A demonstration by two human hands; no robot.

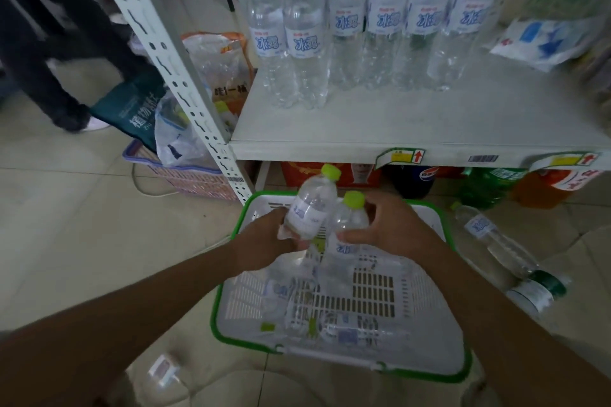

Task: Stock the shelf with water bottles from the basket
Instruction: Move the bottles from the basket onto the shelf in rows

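Both grips are grasping: the left grip curls round a tilted water bottle, and the right grip holds a second water bottle just beside it. Both are above the far end of a white, green-rimmed basket on the floor. Each bottle is clear plastic with a lime-green cap and a white label lettered in blue. More bottles lie in the basket. On the shelf beyond, upright shelf bottles read 冰露. Yellow price tags with red arrows hang on its near edge.
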